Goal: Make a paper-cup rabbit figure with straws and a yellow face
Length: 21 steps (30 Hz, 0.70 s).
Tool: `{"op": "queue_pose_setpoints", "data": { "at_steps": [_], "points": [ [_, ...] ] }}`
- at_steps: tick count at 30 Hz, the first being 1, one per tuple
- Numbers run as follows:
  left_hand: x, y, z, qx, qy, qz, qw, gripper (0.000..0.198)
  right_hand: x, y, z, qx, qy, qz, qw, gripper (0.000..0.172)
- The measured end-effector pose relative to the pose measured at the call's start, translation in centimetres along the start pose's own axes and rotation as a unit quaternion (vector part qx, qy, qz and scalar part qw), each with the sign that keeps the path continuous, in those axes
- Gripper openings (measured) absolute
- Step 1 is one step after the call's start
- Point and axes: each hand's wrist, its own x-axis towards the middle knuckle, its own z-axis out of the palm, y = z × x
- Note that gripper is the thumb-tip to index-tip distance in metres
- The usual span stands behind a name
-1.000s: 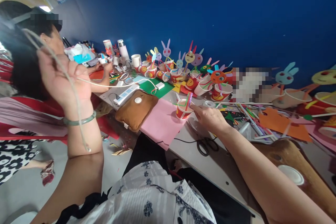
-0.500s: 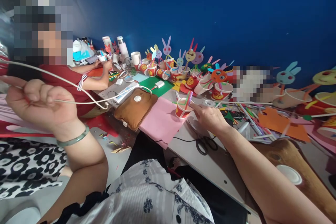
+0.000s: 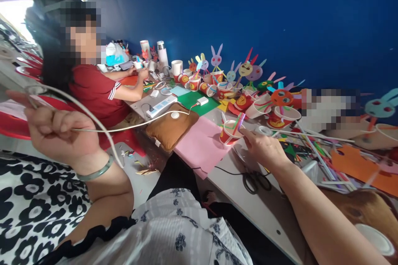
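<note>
The left hand (image 3: 64, 132) curls around a cable (image 3: 137, 126), likely soft and bendy; near the front edge of the table (image 3: 264, 209), by the right corner of pink paper (image 3: 199, 147), a cup (image 3: 226, 138), probably light and crushable, is pinched by the right hand (image 3: 264, 148) near its rim, likely the stiffest hold.

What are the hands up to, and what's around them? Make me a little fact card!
Left hand: raised, holding a white cable
Right hand: fingers at the rim of a red paper cup; grip unclear
In the cup: colored strips
Near the cup: pink paper, black-handled scissors
Behind: paper rabbit faces
Neighbor: person in red
</note>
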Motion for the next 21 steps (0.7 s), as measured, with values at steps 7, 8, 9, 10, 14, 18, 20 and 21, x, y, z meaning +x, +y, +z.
{"op": "queue_pose_setpoints", "data": {
  "at_steps": [7, 8, 9, 10, 14, 18, 20, 21],
  "points": [
    [-3.1, -0.7, 3.0, 0.243, -0.06, 0.005, 0.968, 0.039, 0.0, 0.2, 0.6, 0.009, 0.001, -0.002, 1.0, 0.044],
    [-3.5, -0.8, 3.1, 0.292, -0.077, 0.012, 0.953, 0.038, 0.0, 0.3, 0.7, 0.008, 0.001, -0.001, 1.0, 0.044],
    [-3.8, -0.9, 3.1, 0.327, -0.093, 0.017, 0.94, 0.035, 0.0, 0.3, 0.8, 0.007, 0.002, 0.0, 1.0, 0.044],
    [-4.0, -0.9, 3.1, 0.346, -0.105, 0.023, 0.932, 0.032, 0.1, 0.4, 0.9, 0.006, 0.004, -0.001, 1.0, 0.044],
    [-4.2, -1.1, 3.0, 0.332, -0.093, 0.029, 0.938, 0.025, 0.0, 0.3, 0.8, 0.007, 0.012, -0.005, 1.0, 0.044],
    [-3.9, -1.4, 3.4, 0.313, -0.114, 0.025, 0.943, 0.031, -0.1, 0.1, 0.6, 0.001, 0.007, -0.004, 1.0, 0.044],
    [-4.0, -1.3, 3.8, 0.304, -0.107, 0.03, 0.946, 0.03, 0.0, 0.0, 0.4, 0.0, 0.0, -0.004, 1.0, 0.045],
    [-4.0, -1.2, 4.1, 0.3, -0.087, 0.02, 0.95, 0.028, 0.0, 0.0, 0.3, 0.001, -0.005, -0.003, 1.0, 0.046]
  ]
}}
